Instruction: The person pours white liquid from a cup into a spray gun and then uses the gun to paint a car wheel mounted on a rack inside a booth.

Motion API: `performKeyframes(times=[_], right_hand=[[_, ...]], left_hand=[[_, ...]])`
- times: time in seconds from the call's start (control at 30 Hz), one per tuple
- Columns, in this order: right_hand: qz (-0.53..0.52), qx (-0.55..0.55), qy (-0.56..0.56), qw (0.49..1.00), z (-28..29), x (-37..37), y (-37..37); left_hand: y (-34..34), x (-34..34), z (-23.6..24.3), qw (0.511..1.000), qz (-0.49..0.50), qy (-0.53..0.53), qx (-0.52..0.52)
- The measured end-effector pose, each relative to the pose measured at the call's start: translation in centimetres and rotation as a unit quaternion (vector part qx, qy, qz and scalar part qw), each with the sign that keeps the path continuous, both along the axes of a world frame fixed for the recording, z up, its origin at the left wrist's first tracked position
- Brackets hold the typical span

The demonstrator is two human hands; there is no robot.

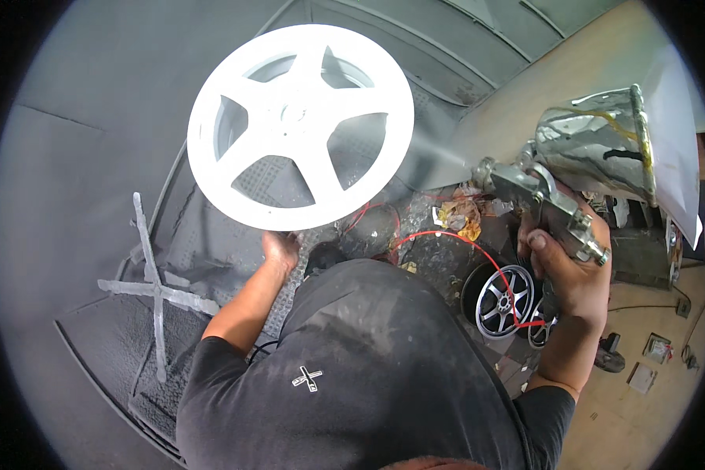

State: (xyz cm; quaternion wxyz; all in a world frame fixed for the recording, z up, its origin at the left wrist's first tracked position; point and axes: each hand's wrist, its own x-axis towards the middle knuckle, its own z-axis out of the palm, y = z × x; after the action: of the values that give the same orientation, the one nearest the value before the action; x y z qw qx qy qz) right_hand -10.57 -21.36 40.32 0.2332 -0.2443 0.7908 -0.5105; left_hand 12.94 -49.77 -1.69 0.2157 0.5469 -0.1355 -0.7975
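A glossy white five-spoke wheel rim (317,153) fills the upper middle, its face toward me. My left hand (280,249) is at the rim's near edge, gripping it from below; its fingers are mostly hidden behind the rim. On the right, my right hand (576,270) is wrapped round a metal spray gun (536,196). A pale mist leaves the gun's nozzle toward the rim's right edge. The gun carries a shiny metal paint cup (591,141) with yellow and dark drips.
A grey-coated cross-shaped stand (158,290) is at the left. A red hose (478,247) curves across the littered floor near crumpled paper (460,215). Silver wheels (505,301) lie below my right hand. Grey-coated panels (94,157) rise on the left; a pale wall stands at the upper right.
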Motion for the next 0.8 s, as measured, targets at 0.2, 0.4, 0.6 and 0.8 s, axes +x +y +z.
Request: performKeyframes(times=[0.2, 0.4, 0.6, 0.8], right_hand=[[-0.038, -0.021, 0.076, 0.996, -1.8, -1.7, -0.2], [-0.082, -0.002, 0.105, 0.991, -2.1, -2.6, 1.0], [-0.067, -0.063, 0.021, 0.996, -1.4, -0.7, 2.9], [-0.023, -0.075, -0.07, 0.995, -0.9, 0.4, 4.7]], left_hand=[[-6.3, 0.7, 1.8, 0.996, -0.032, -0.043, -0.064], [-10.9, 1.8, 2.2, 0.981, 0.066, 0.053, -0.175], [-8.7, 2.0, 1.2, 0.986, 0.02, 0.007, -0.164], [-1.7, 0.9, -0.7, 0.997, 0.016, 0.067, -0.035]])
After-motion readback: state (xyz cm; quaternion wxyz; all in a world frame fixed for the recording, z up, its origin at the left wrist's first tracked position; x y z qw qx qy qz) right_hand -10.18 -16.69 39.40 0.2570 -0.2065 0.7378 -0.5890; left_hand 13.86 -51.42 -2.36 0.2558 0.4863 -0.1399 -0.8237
